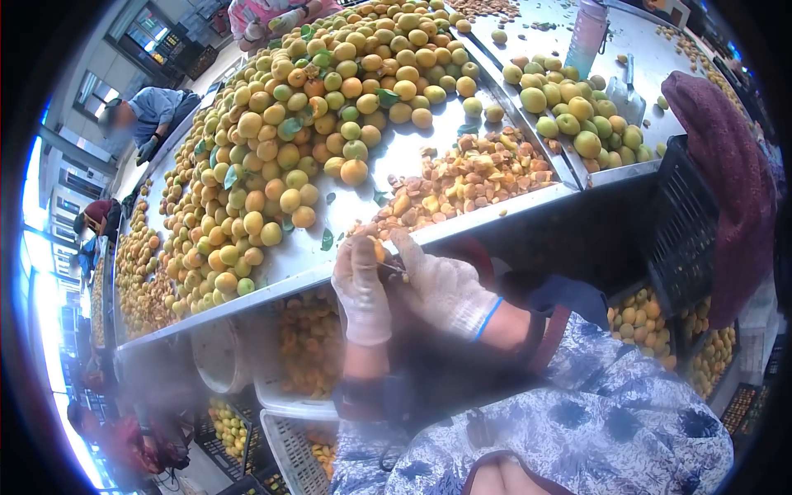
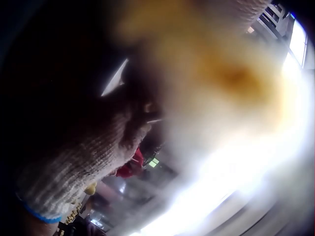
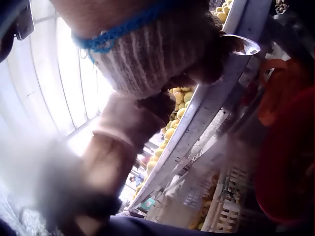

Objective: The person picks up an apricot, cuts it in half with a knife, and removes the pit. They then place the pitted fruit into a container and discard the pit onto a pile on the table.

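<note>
Both hands wear whitish knitted gloves and meet at the table's front edge in the head view. My left hand [image 1: 361, 289] pinches a yellow-orange apricot [image 1: 379, 250], which its fingers partly cover. From the right, my right hand [image 1: 445, 290] grips a small metal blade [image 1: 393, 266] beside the fruit. In the right wrist view the shiny blade [image 3: 246, 46] sticks out past the right glove; its handle is hidden in the fist. Just beyond the hands lies a heap of brown-orange apricot pits and scraps [image 1: 478, 177]. The left wrist view is mostly blurred by something orange close up.
A large pile of whole apricots [image 1: 272, 148] covers the metal table [image 1: 330, 216]. Further right are more apricots [image 1: 577, 115], a bottle [image 1: 586, 37] and a metal scoop [image 1: 627, 97]. Below the edge stand a white crate [image 1: 289, 450] and a bucket [image 1: 219, 359]. Other people work around the table.
</note>
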A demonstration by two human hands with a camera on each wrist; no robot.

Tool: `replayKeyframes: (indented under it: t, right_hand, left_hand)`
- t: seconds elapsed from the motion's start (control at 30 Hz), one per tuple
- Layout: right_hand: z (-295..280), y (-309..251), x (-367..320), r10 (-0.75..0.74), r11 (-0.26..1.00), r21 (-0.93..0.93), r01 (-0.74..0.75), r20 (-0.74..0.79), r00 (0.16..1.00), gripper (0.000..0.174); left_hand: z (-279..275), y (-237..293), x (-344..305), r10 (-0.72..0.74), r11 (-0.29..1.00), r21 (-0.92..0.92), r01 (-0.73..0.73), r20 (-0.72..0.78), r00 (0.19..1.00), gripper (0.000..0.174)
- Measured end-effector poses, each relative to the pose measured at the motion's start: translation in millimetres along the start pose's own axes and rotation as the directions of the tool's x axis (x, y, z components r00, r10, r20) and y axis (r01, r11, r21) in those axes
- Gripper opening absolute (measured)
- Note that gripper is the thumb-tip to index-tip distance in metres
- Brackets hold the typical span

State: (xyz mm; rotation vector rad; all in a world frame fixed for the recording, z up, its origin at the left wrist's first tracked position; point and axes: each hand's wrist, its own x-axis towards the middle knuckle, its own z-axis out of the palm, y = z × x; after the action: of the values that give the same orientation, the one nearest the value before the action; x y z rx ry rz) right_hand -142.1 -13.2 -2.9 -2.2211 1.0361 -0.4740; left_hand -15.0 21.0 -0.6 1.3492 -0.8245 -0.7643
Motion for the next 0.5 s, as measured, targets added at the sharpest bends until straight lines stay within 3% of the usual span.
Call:
replayKeyframes:
  t: [0.03, 0.1, 0.2, 0.33, 0.4, 0.43, 0.5]
  right_hand:
    - [0, 0, 0, 0.003, 1.0, -0.023, -0.003, -0.002, 1.0, 0.067]
    - [-1, -1, 1, 0.023, 0.999, -0.032, -0.023, 0.001, 1.0, 0.067]
    - [-1, 0, 2, 0.037, 0.999, -0.028, -0.038, -0.027, 0.999, 0.062]
    - [-1, 7, 4, 0.036, 0.999, -0.004, -0.037, -0.135, 0.99, 0.045]
    - [-5, 12, 10, 0.02, 0.999, -0.023, -0.024, -0.171, 0.985, 0.04]
    - [-6, 13, 13, 0.001, 0.999, -0.039, -0.009, -0.21, 0.978, 0.035]
    - [-6, 14, 14, -0.019, 1.0, -0.018, 0.015, -0.234, 0.972, 0.032]
  left_hand:
    - [-1, 0, 1, 0.002, 1.0, 0.002, -0.002, 0.003, 1.0, 0.047]
    - [-3, -5, 4, -0.008, 0.996, 0.089, 0.001, 0.077, 0.997, 0.066]
    - [2, -8, 4, 0.06, 0.992, 0.102, -0.075, 0.137, 0.989, 0.069]
    - [0, -2, 7, 0.094, 0.97, 0.193, -0.151, 0.273, 0.957, 0.066]
    - [-2, -4, 7, 0.243, 0.895, 0.283, -0.344, 0.336, 0.91, 0.054]
    - [0, -4, 5, 0.24, 0.897, 0.282, -0.341, 0.338, 0.91, 0.054]
    - [5, -5, 1, 0.16, 0.979, 0.089, -0.186, 0.237, 0.958, 0.052]
